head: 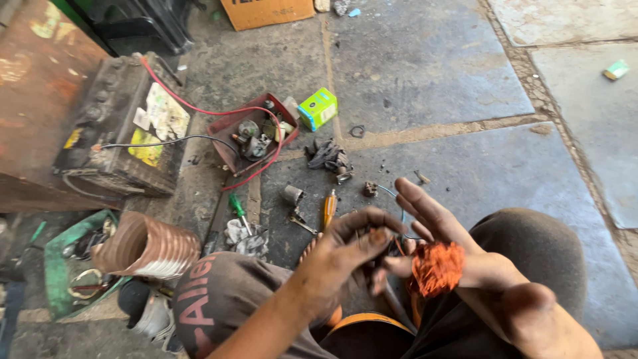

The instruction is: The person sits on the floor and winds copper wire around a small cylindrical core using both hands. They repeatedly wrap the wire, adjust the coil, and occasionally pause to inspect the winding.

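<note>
The left hand (345,256), in the lower centre of the frame, was curled with thumb and fingers pinched narrowly on a thin strand of wire; the pinch point itself was partly blurred. The right hand (445,242), just beside it at lower right of centre, was held palm-up with fingers spread wide — a tangled bundle of copper wire (436,267) rested against the palm and base of the thumb, touching the hand. Both hands sat above the person's knees.

On the stone floor (465,100) beyond the hands lay:
- an orange-handled screwdriver (329,209), just above the left hand;
- a green-handled screwdriver (237,207), to its left;
- a red tray (229,129) of small parts at upper centre-left, with a green box (318,108) beside it;
- a battery (116,126) at upper left — red and black leads ran from it toward the tray;
- a ribbed copper-coloured cylinder (149,247) at lower left.
</note>
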